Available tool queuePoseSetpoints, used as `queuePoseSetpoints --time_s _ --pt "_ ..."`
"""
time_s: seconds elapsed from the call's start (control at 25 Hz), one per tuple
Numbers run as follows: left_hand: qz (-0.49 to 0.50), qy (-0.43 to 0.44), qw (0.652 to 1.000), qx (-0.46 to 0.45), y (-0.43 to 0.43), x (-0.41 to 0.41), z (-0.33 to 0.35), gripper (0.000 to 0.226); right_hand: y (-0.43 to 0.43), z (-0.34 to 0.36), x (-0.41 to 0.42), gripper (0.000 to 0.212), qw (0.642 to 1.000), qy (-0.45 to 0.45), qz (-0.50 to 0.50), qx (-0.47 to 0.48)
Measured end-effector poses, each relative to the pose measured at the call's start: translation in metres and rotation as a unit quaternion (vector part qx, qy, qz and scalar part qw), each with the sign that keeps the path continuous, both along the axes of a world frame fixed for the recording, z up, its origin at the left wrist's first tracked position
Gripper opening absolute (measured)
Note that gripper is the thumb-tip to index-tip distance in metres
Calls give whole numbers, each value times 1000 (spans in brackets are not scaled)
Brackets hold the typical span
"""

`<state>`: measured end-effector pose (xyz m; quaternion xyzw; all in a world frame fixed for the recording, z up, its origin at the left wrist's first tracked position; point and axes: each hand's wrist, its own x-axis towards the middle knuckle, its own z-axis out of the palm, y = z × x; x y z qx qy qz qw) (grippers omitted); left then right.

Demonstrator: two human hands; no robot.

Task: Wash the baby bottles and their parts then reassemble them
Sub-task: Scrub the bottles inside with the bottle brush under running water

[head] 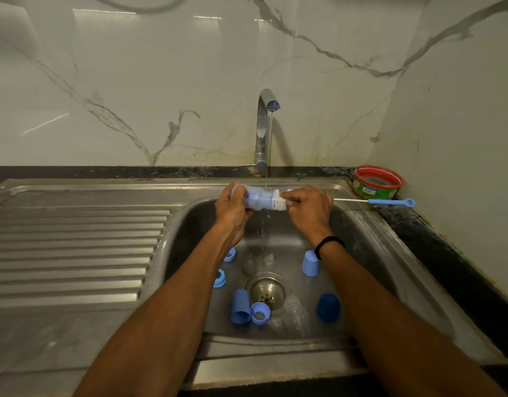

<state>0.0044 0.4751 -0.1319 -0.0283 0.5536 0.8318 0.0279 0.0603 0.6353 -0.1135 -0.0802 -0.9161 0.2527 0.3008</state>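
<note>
Over the back of the sink (361, 224), under a thin stream from the tap (263, 130), the left hand (231, 209) curls its fingers round a clear bottle (258, 199) held sideways, the right hand (310, 212) pinches a brush (279, 204) at its mouth, and blue caps (240, 306) lie in the basin.

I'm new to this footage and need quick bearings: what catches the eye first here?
Under the running tap, the left hand holds a clear baby bottle sideways while the right hand holds a bottle brush at its mouth, blue handle pointing right. Below, blue caps and rings lie scattered round the drain of the sink. A red-rimmed tub sits at the back right corner.
</note>
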Motion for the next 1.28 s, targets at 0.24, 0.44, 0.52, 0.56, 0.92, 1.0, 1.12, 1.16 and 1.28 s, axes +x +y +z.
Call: queuePoseSetpoints --time_s 0.24,0.44,0.52,0.56,0.92,1.0,1.12,1.16,1.28 --pt "13 -12 1000 22 0 4 5 17 -1 1 -1 25 999 33 -27 13" --pt "4 -12 1000 19 -2 10 10 20 -5 2 3 27 998 42 -41 3" --pt "-15 -21 999 19 -5 8 12 19 -5 2 3 28 998 42 -51 -1" --pt "-27 -25 999 13 -6 6 11 22 -5 1 4 29 997 46 -55 -2" --pt "-27 -51 998 -32 -20 -7 11 47 -2 9 1 26 997 76 -27 1" --pt "-33 -46 996 -65 -18 -5 10 47 -3 7 2 26 998 66 -13 13" --pt "0 -25 996 -89 -14 -5 12 43 5 5 -1 27 997 67 -22 -21" --pt "9 -13 996 -89 -16 -6 12 40 5 4 -1 28 997 69 -26 -31" --pt "-1 5 998 -69 -21 -5 10 27 0 3 -1 27 997 68 -24 -23"
